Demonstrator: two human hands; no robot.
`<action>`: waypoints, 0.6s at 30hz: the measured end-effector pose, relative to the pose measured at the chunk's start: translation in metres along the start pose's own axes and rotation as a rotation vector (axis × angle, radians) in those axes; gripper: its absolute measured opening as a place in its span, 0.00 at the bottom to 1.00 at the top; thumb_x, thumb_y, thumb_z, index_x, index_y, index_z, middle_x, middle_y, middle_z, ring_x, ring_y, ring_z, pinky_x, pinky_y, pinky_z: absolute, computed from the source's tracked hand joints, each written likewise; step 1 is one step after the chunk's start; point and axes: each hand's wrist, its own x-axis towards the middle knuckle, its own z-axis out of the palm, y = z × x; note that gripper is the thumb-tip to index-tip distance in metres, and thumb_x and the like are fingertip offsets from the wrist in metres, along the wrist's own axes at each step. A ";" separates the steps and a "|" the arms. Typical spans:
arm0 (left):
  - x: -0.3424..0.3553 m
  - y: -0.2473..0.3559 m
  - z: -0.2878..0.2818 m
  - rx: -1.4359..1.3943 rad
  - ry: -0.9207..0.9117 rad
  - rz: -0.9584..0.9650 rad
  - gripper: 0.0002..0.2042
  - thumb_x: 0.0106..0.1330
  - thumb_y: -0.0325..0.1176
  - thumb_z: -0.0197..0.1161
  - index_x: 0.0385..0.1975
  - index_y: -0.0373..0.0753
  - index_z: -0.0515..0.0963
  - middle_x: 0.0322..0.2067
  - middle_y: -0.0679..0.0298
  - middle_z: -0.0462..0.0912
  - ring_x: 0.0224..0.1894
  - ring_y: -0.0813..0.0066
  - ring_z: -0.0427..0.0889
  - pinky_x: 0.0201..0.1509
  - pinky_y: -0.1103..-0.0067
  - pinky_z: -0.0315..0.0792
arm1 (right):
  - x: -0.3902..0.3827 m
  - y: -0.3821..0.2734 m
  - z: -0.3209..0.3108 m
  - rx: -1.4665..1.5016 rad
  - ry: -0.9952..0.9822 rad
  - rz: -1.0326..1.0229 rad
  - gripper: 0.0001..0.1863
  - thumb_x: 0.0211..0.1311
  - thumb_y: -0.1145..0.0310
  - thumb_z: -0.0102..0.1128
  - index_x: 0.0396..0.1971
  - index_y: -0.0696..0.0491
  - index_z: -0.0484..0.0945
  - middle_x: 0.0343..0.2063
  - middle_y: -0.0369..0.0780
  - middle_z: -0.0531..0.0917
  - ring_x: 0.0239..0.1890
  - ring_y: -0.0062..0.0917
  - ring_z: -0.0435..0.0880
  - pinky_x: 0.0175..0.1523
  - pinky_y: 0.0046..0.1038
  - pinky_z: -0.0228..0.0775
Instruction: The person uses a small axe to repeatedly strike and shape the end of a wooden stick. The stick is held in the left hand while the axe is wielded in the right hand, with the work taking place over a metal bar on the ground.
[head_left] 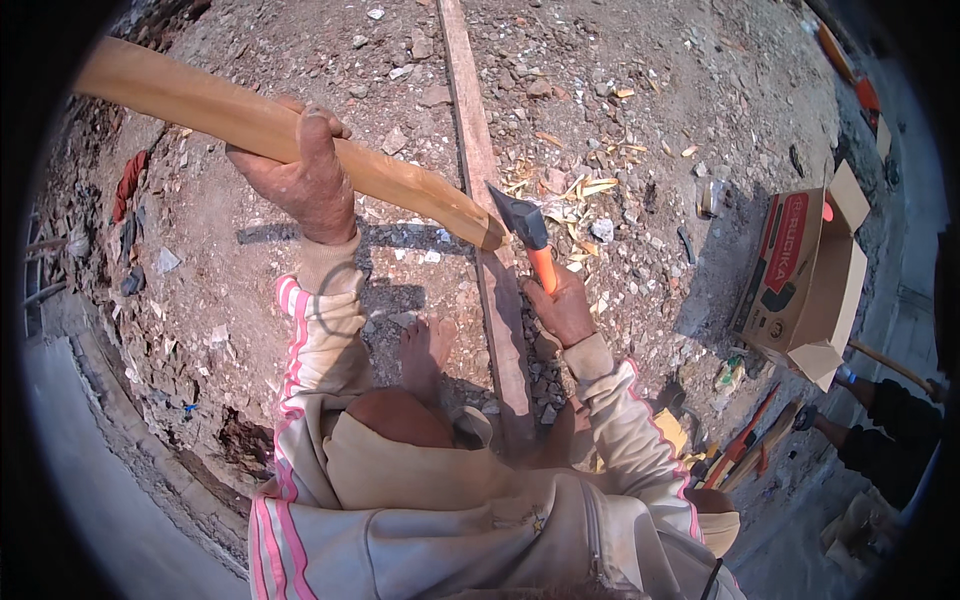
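My left hand (310,178) is wrapped round a long, pale wooden handle (230,112), which slants from the upper left down to the middle. Its narrower, cut end (487,233) is over a wooden plank (487,190) that runs along the ground; whether they touch, I cannot tell. Closed on the orange grip of a hatchet (535,240), my right hand (562,308) is just right of the plank. The hatchet's dark head is close beside the handle's cut end. Pale wood shavings (585,190) lie scattered beyond the hatchet.
Stony, rubble-strewn ground surrounds me, and my bare foot (425,345) is left of the plank. An open cardboard box (800,270) stands at the right. Near it lie long-handled tools (745,440), with another person's dark sleeve (880,440) beyond. Red cloth (130,185) lies far left.
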 end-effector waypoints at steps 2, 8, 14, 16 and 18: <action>0.017 -0.011 0.015 0.008 0.014 0.008 0.21 0.65 0.21 0.62 0.53 0.38 0.60 0.37 0.57 0.74 0.29 0.72 0.79 0.30 0.74 0.81 | 0.020 0.015 0.009 -0.091 -0.004 0.079 0.11 0.61 0.68 0.67 0.38 0.59 0.82 0.25 0.39 0.84 0.29 0.22 0.80 0.38 0.27 0.73; -0.012 -0.056 0.006 -0.032 -0.001 0.041 0.24 0.65 0.21 0.62 0.56 0.40 0.59 0.35 0.58 0.74 0.29 0.72 0.79 0.30 0.75 0.80 | 0.051 -0.027 -0.027 0.271 0.073 -0.112 0.11 0.58 0.75 0.67 0.41 0.58 0.82 0.28 0.43 0.86 0.31 0.24 0.85 0.39 0.30 0.75; 0.004 0.010 0.005 -0.089 -0.072 -0.084 0.31 0.63 0.22 0.63 0.65 0.37 0.56 0.34 0.59 0.74 0.31 0.70 0.81 0.35 0.72 0.83 | -0.002 0.013 -0.018 -0.159 -0.078 0.062 0.15 0.57 0.66 0.67 0.44 0.53 0.83 0.30 0.48 0.85 0.33 0.42 0.85 0.42 0.39 0.76; 0.019 0.044 -0.006 -0.126 -0.112 -0.160 0.31 0.64 0.25 0.64 0.65 0.37 0.57 0.34 0.60 0.74 0.33 0.70 0.81 0.38 0.71 0.82 | -0.020 -0.005 -0.019 -0.162 -0.070 0.056 0.16 0.58 0.62 0.67 0.45 0.52 0.83 0.31 0.49 0.84 0.34 0.45 0.84 0.44 0.40 0.76; 0.028 0.062 -0.011 -0.231 -0.161 -0.272 0.29 0.65 0.30 0.65 0.63 0.37 0.60 0.34 0.61 0.74 0.34 0.69 0.80 0.41 0.70 0.81 | -0.012 -0.008 -0.030 -0.066 -0.190 0.197 0.19 0.59 0.61 0.69 0.48 0.52 0.83 0.32 0.47 0.85 0.35 0.41 0.85 0.44 0.39 0.75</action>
